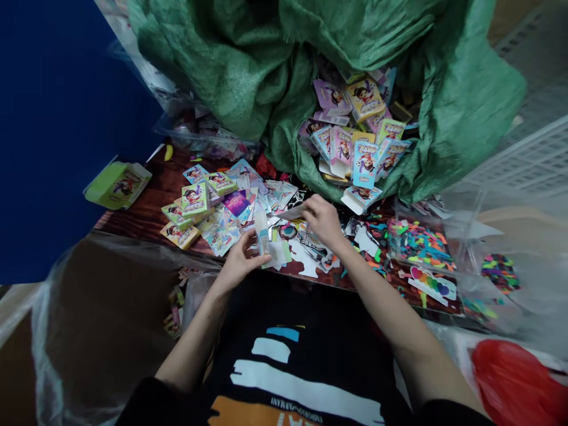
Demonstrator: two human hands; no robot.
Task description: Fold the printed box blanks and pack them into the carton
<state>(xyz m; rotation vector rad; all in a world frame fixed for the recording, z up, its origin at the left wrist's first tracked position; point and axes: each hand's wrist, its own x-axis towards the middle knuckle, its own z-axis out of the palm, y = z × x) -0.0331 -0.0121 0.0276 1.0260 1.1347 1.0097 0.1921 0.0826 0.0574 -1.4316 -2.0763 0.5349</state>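
A small light-blue and white card box [262, 236] stands tilted in my left hand [242, 260], its thumb and fingers closed on the sides. My right hand [323, 220] pinches a thin flat card [293, 212], seen nearly edge-on, just right of the box. Whether it is one card or a small stack I cannot tell. Beneath both hands lie loose printed cards and sticker sheets [219, 229]. To the left is a pile of small green and yellow boxes [195, 199] with a cartoon figure on them.
A big green woven sack [284, 94] at the back spills many small cartoon boxes [366, 160]. A clear tray of colourful small pieces [421, 245] stands right. A larger green box [119, 184] sits at the table's left end. A red plastic bag [515, 378] lies lower right.
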